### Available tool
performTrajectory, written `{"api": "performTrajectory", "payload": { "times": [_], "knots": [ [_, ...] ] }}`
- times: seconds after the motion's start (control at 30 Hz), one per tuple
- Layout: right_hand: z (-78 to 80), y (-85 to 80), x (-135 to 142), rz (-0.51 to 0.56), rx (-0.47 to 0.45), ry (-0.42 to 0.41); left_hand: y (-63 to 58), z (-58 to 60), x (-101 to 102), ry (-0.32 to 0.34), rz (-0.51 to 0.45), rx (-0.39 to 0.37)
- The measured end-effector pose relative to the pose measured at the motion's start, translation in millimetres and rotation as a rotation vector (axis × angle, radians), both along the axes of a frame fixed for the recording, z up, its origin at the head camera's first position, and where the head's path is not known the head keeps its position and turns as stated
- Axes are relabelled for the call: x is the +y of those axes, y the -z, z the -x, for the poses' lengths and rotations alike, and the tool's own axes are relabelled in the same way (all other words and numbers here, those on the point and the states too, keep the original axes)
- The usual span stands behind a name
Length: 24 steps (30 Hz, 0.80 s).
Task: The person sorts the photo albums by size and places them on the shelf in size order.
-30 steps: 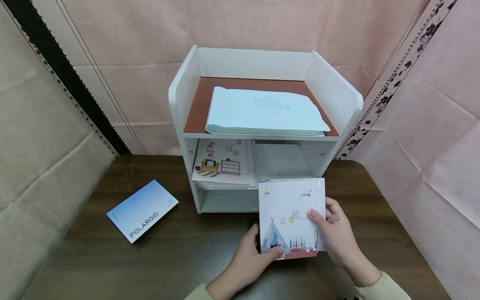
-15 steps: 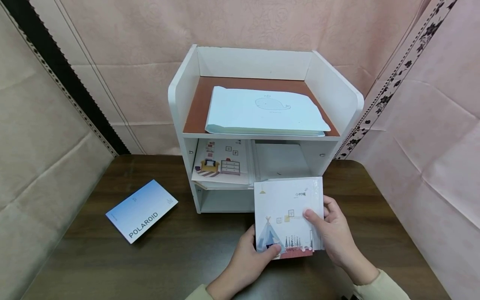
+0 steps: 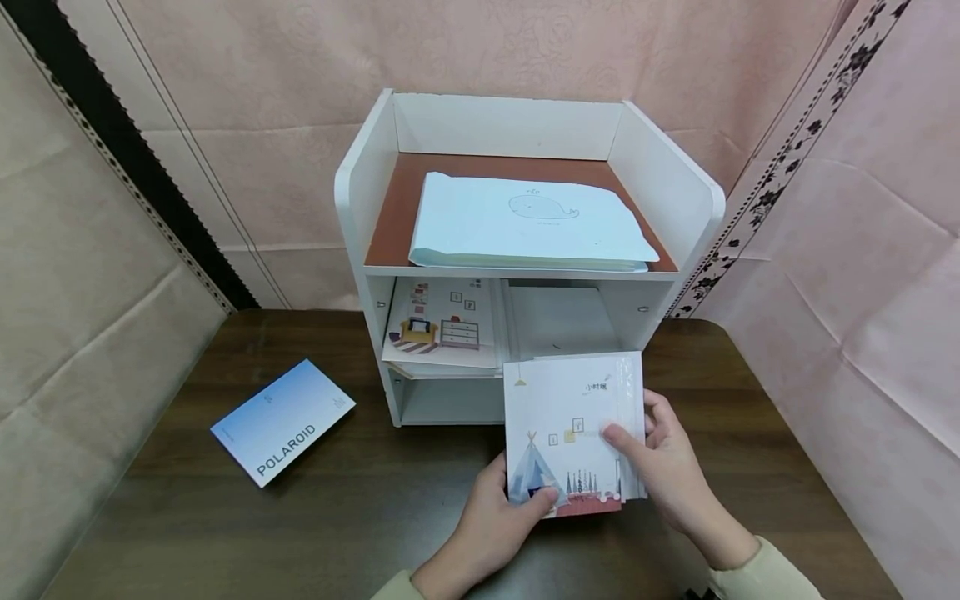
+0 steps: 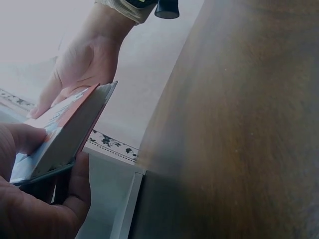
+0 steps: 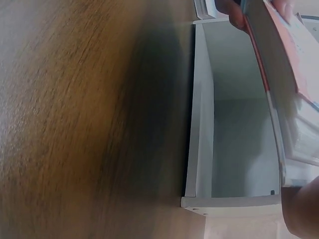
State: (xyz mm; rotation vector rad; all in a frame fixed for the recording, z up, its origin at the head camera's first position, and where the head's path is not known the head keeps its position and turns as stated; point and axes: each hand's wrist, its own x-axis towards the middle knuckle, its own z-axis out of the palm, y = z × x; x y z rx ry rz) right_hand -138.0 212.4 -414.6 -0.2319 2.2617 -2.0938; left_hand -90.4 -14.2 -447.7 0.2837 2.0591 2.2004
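Both hands hold a thick white photo album (image 3: 562, 400) upright in front of the shelf unit in the head view. Its cover has a blue tent and a red strip along the bottom. My left hand (image 3: 491, 521) grips the lower left corner, thumb on the cover and fingers behind. On the right edge my right hand (image 3: 671, 467) pinches it, thumb on the cover. The left wrist view shows the album's page block (image 4: 75, 134) edge-on between thumb and fingers. Clear plastic pages (image 5: 304, 142) show at its side in the right wrist view.
A white shelf unit (image 3: 667, 158) stands at the back. On its top lies a pale blue packet (image 3: 517, 221) with a whale drawing. Its middle shelf holds a stack with a furniture-print cover (image 3: 442, 325) and a white item (image 3: 562, 321). A blue POLAROID booklet (image 3: 283, 422) lies on the table, left.
The photo album has shifted slightly left and a little upward, with both hands still on it. The shelf unit and the POLAROID booklet have stayed in place.
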Motion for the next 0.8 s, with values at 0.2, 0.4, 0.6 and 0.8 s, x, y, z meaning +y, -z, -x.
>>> {"api": "performTrajectory", "payload": {
  "times": [0.2,0.4,0.6,0.8],
  "knots": [
    [-1.4,1.5,2.3,-0.022,0.011,-0.015,-2.3,1.5,-0.7,-0.021,0.021,0.02],
    [-4.9,1.2,3.8,-0.029,0.021,-0.025,-5.4,1.6,-2.2,-0.017,0.018,0.031],
    [-7.3,0.8,3.6,-0.027,0.025,-0.028,-7.8,0.0,-4.4,-0.006,0.018,0.018],
    [-8.5,1.4,2.3,-0.01,0.042,-0.04,-8.7,-0.8,-6.7,-0.005,-0.005,0.004]
  ]
}}
